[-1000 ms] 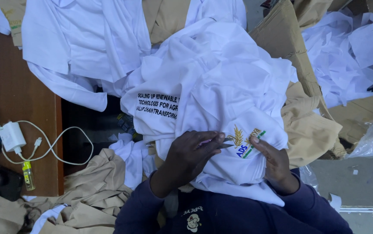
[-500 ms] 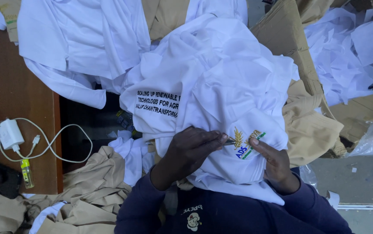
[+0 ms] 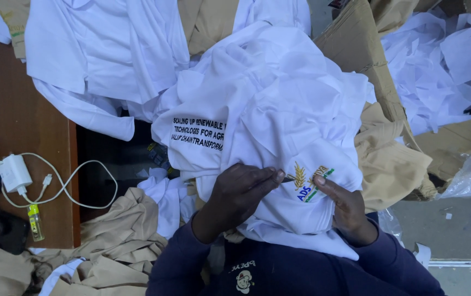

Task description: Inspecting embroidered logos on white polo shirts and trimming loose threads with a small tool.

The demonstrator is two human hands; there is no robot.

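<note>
A white shirt (image 3: 279, 109) with dark printed lettering and a small embroidered emblem (image 3: 308, 183) in gold, blue and green lies bunched on my lap. My left hand (image 3: 241, 194) rests on the cloth just left of the emblem, its fingertips pinched together on a thin dark tool whose kind I cannot make out. My right hand (image 3: 342, 205) presses on the fabric just right of the emblem and holds it taut. Both dark blue sleeves reach up from the bottom of the view.
More white shirts (image 3: 98, 60) are heaped at the top left. Tan garments (image 3: 120, 246) lie at the lower left and right. A brown table (image 3: 22, 137) carries a white charger with cable (image 3: 13, 172). A cardboard box (image 3: 356, 49) of white scraps stands at the right.
Both hands stay on the emblem; the left fingertips have shifted slightly at its left edge. The view has drifted a little.
</note>
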